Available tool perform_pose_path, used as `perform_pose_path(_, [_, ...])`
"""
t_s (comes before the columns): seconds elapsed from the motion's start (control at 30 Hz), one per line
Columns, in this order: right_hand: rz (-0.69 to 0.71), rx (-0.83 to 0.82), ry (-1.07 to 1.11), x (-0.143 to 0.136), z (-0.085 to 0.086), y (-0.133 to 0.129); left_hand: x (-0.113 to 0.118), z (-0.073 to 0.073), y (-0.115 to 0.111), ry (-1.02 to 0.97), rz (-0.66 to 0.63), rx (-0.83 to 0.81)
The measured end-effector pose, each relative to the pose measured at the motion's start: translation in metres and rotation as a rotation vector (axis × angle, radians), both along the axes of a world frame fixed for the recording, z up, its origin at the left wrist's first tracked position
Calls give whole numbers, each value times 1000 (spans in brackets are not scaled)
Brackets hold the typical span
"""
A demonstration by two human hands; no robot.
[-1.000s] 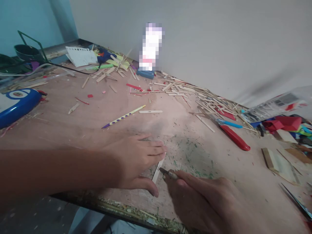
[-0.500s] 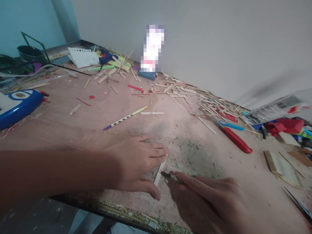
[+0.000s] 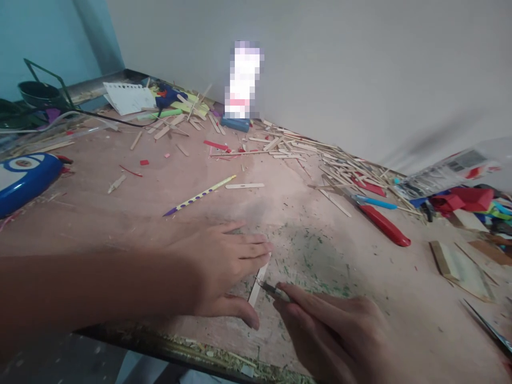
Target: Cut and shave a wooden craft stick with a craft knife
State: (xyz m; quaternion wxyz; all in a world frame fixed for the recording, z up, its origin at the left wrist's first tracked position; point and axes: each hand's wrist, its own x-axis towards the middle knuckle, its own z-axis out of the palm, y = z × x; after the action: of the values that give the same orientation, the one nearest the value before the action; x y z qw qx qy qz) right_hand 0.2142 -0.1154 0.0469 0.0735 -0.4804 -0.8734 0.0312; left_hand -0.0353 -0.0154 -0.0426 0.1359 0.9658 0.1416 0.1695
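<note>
— Where the wooden stick [image 3: 258, 279] lies flat near the front edge of the table [image 3: 160, 224], pinned there under the left hand [image 3: 224, 266]: palm down, fingers spread, fingertip on the far end, thumb at the near end.

— And met on its right side by the craft knife [image 3: 272, 289], pinched in the right hand [image 3: 336, 330], fingers closed round the handle, tip touching the stick about midway.

— Risky, probably. Blade just beside that left thumb; one slip off the narrow stick and straight into the thumb, likely from pressing too hard or from the stick skidding on the dusty board.

— Could also split along the grain instead of cutting clean, if pushed at a slant.

— Further out: green flecks and scratch marks all over the board around the cut.

— Beyond them a spotted pencil [image 3: 200, 196] and a loose stick [image 3: 245, 186], well apart from the hands. Nothing lying between the blade and the stick.

— Off to the right a red-handled cutter [image 3: 384, 225], a blue pen [image 3: 374, 202], then a heap of sticks [image 3: 320, 154] along the wall.

— Blue case [image 3: 24, 178] at the far left, glue gun [image 3: 170, 97] and notepad [image 3: 128, 97] at the back corner. All out of the way; only the crowded right edge, with red paper [image 3: 468, 200] and wood panels [image 3: 460, 266], leaving little elbow room there.
</note>
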Motion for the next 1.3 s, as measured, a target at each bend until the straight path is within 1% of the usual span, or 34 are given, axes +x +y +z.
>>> perform_pose_path(0.13, [60, -22, -80, 3, 7, 1, 0, 2, 0, 1, -1, -30])
perform_pose_path(0.27, [38, -44, -93, 2, 12, 5, 0, 2, 0, 2, -7, -31])
perform_pose_path(0.37, [3, -65, -68, 1, 9, 5, 0, 0, 1, -17, -3, -10])
perform_pose_path(0.53, [-99, -136, -13, -1, 4, -1, 2, -4, 2, -54, -24, 6])
perform_pose_path(0.67, [-84, -176, 25, -1, 2, -2, 2, -4, 2, -26, -13, -4])
perform_pose_path(0.83, [-99, -168, 45, 2, 1, 1, 2, -1, 2, -10, -15, -12])
perform_pose_path(0.97, [-135, -132, -32, 5, 0, 0, 3, -2, 3, -29, -16, 8])
perform_pose_path(1.03, [-122, -118, -2, 5, -2, 0, 3, -3, 3, -40, -17, 18])
perform_pose_path(1.13, [-57, -132, 95, 4, -3, 2, 3, -3, 3, -40, -20, 25])
perform_pose_path(1.23, [-16, -118, 76, 4, 1, 7, 2, -2, 2, -19, -21, 19])
perform_pose_path(1.3, [-12, -64, 23, 2, 5, 9, 2, -2, 2, -8, -19, 10])
